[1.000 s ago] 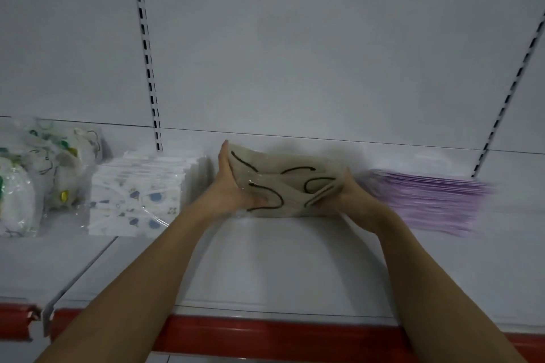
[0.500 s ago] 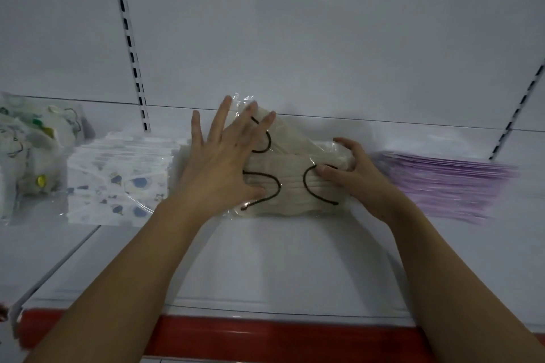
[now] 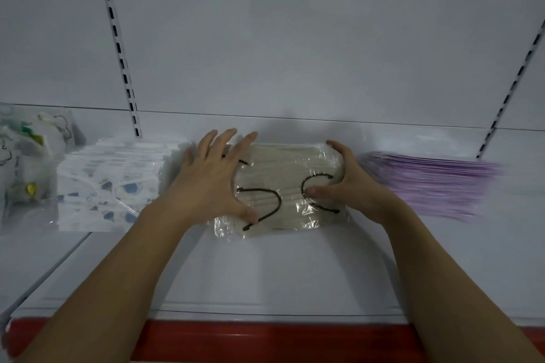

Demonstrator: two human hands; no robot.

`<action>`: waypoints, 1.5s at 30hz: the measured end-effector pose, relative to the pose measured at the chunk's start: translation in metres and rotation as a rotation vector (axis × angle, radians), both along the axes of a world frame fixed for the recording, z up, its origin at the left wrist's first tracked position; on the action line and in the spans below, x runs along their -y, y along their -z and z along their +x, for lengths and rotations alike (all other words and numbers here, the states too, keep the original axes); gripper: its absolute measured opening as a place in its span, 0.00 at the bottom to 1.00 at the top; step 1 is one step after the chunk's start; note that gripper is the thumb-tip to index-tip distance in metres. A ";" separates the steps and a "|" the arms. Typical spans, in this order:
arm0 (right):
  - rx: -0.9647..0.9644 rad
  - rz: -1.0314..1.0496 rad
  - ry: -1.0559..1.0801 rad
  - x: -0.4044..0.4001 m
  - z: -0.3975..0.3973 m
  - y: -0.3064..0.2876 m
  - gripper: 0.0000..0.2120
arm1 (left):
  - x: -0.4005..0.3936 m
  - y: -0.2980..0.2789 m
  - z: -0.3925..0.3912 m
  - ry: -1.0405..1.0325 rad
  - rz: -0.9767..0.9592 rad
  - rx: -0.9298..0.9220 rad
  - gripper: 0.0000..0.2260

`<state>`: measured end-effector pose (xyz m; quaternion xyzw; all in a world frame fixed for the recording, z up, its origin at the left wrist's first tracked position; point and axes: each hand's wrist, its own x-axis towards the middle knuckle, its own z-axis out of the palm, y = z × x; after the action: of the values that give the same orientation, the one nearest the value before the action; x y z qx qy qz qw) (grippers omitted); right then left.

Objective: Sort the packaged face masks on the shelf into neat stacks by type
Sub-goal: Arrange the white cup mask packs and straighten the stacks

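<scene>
On the white metal shelf, the flat left hand presses the clear-wrapped beige mask stack; the curled right hand grips its end.

1. One view only, from a camera worn on the person's head.
2. It faces forward and slightly down at a white shelf and its back panel.
3. It sits close: both forearms enter from the bottom corners, and the shelf's red front edge crosses the bottom.
</scene>
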<state>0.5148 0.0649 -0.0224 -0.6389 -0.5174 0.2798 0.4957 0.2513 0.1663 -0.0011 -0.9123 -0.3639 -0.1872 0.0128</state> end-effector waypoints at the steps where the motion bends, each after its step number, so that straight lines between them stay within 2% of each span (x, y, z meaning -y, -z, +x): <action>1: 0.004 0.007 0.006 0.000 0.000 0.000 0.52 | 0.000 -0.001 0.001 -0.003 0.018 -0.002 0.61; 2: 0.005 0.018 0.011 0.001 0.000 0.000 0.51 | 0.001 -0.002 0.002 0.000 0.062 0.016 0.57; 5: 0.001 0.061 0.042 0.001 0.002 -0.001 0.48 | 0.001 -0.005 0.009 0.065 0.273 0.187 0.38; 7: 0.002 0.078 0.068 0.000 0.004 -0.001 0.49 | -0.002 -0.002 0.011 0.105 0.328 0.267 0.31; 9: 0.003 0.062 0.052 0.001 0.004 0.000 0.52 | -0.003 0.000 0.008 0.122 0.205 0.215 0.35; 12: 0.000 -0.001 -0.002 0.003 0.002 0.001 0.59 | -0.003 0.003 0.001 0.091 -0.062 0.042 0.54; 15: 0.030 -0.029 -0.032 0.003 0.003 0.000 0.60 | -0.003 0.005 0.000 0.113 -0.107 -0.036 0.63; 17: 0.057 -0.036 -0.044 0.002 0.001 0.001 0.60 | -0.006 0.008 0.004 0.137 -0.086 -0.011 0.60; 21: 0.140 0.050 0.016 -0.001 -0.004 0.003 0.56 | -0.012 0.009 0.016 0.104 0.261 0.067 0.49; 23: 0.166 0.121 0.072 -0.002 -0.005 0.004 0.55 | -0.014 0.008 0.019 0.069 0.323 0.055 0.48; 27: 0.162 0.063 0.000 -0.001 -0.007 0.006 0.58 | -0.012 0.019 0.009 0.023 0.202 -0.053 0.49; 30: 0.092 0.060 0.030 0.003 -0.005 0.002 0.60 | -0.009 0.017 0.010 0.012 0.217 -0.002 0.48; 33: 0.043 0.103 0.073 0.004 -0.006 -0.001 0.58 | -0.008 0.016 0.012 0.012 0.268 -0.031 0.48; 39: 0.022 0.044 0.007 0.002 -0.010 0.005 0.53 | -0.020 0.012 0.017 0.026 0.150 -0.073 0.47; 45: -0.035 0.054 -0.003 0.000 -0.007 0.003 0.47 | -0.021 0.008 0.021 0.112 0.124 -0.088 0.44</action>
<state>0.5081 0.0647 -0.0257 -0.6196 -0.5169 0.2776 0.5215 0.2723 0.1878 -0.0090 -0.9361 -0.2991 -0.1695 0.0745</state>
